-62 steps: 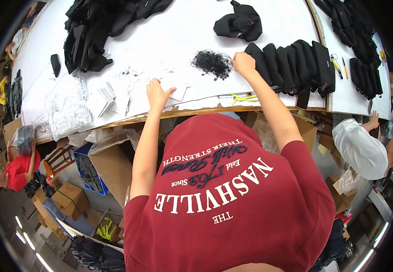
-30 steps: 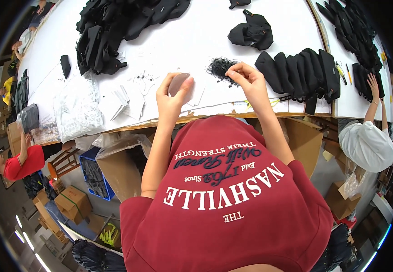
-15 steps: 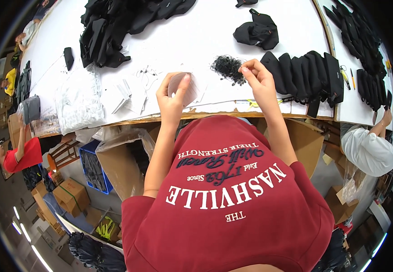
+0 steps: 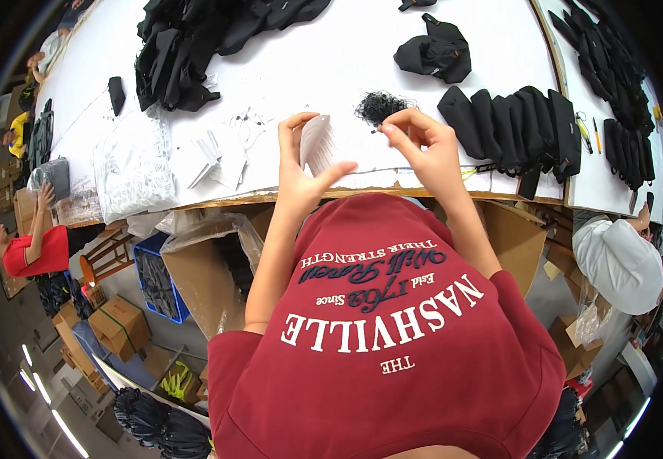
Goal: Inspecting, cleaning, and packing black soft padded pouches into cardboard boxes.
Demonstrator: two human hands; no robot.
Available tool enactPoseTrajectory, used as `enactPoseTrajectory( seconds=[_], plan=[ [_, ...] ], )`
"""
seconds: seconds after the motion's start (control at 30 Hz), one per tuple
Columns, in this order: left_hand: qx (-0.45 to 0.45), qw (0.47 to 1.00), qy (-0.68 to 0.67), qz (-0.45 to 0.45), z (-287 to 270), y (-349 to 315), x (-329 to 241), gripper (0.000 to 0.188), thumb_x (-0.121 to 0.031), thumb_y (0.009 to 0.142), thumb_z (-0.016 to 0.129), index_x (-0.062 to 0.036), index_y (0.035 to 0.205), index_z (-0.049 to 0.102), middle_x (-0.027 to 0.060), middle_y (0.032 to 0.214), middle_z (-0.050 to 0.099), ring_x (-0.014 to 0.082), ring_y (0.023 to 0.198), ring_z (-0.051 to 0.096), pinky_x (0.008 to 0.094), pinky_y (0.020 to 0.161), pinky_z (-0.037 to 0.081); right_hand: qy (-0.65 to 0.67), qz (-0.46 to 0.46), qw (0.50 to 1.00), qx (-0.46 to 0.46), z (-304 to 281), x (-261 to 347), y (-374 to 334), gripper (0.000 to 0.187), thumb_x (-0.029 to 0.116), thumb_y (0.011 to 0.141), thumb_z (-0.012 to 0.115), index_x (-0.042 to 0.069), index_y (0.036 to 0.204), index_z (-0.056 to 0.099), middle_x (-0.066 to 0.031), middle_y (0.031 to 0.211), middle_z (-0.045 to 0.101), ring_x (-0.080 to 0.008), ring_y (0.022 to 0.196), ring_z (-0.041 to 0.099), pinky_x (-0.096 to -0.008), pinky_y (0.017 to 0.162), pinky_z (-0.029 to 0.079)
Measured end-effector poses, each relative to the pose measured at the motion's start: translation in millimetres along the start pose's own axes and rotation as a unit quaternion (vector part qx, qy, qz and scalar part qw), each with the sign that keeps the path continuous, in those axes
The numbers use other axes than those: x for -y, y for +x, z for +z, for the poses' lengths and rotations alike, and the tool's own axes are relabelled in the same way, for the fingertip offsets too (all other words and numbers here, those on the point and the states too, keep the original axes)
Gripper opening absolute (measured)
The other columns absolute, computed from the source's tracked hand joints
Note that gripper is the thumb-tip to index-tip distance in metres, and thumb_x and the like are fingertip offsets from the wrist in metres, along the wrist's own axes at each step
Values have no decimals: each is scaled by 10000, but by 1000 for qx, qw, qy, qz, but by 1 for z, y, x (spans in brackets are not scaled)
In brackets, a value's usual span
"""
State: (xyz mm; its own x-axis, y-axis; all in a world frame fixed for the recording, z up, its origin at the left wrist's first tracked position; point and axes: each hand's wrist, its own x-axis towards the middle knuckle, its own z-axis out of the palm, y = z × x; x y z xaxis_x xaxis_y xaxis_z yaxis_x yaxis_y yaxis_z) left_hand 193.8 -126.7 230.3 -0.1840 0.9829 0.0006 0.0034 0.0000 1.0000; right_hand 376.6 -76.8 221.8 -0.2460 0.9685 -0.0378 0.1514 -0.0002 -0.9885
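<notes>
My left hand [image 4: 299,180] holds a bent white printed card [image 4: 317,145], possibly several together, against its fingers, with the thumb stretched away to the right. My right hand [image 4: 432,155] is closed in a pinch just right of it, and a small dark end shows at the fingertips. It looks like a thin black tag string, mostly hidden by the fingers. Right behind that pinch lies a tangled heap of black tag strings [image 4: 380,104] on the white table [image 4: 270,88]. The two hands are apart.
Black fabric pouches stand in a row [image 4: 511,130] on the right, with a large black heap [image 4: 182,57] far left. White cards [image 4: 211,157] and a clear plastic bundle [image 4: 133,164] lie at left. Cardboard boxes [image 4: 209,283] sit below the table edge; co-workers stand at both sides.
My right hand has moved left from the string heap toward the card. My left thumb has lifted off the card, which now stands more edge-on. The co-worker at left has shifted a grey package.
</notes>
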Motion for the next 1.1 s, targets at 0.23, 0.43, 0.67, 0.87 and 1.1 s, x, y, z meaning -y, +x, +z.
enactPoseTrajectory(
  seconds=[0.23,0.43,0.67,0.87,1.1],
  plan=[
    [29,973,85,214,9,-4,-2,653,-55,581,796,-37,1154,484,118,1124,446,221,1054,473,333,885,416,-17,-139,990,24,4,38,-6,61,70,819,630,18,817,598,6,680,566,-33,482,415,-201,446,317],
    [-4,976,90,197,8,-8,-7,515,-19,630,757,-34,1113,578,95,1036,527,218,1012,503,323,853,424,-10,-146,989,30,3,51,-9,68,59,818,630,7,811,586,2,640,539,-39,483,406,-205,444,319],
    [-26,967,123,220,12,-9,-12,289,71,725,669,-10,1003,676,70,813,591,149,717,554,251,634,441,-66,-162,983,51,5,52,-9,71,76,813,632,24,812,584,-24,578,498,-73,460,398,-222,431,319],
    [-24,962,162,219,12,-10,-17,264,63,739,664,-13,991,683,64,771,587,139,672,545,244,598,435,-118,-187,975,9,11,48,-10,74,93,817,633,37,844,594,-38,565,492,-88,445,415,-243,423,328],
    [50,973,139,178,8,-8,-21,166,18,803,634,18,965,668,74,787,588,137,682,548,241,594,431,7,-64,997,32,4,38,-8,109,81,810,682,47,876,603,51,550,366,-21,494,314,-207,450,249]
  ],
)
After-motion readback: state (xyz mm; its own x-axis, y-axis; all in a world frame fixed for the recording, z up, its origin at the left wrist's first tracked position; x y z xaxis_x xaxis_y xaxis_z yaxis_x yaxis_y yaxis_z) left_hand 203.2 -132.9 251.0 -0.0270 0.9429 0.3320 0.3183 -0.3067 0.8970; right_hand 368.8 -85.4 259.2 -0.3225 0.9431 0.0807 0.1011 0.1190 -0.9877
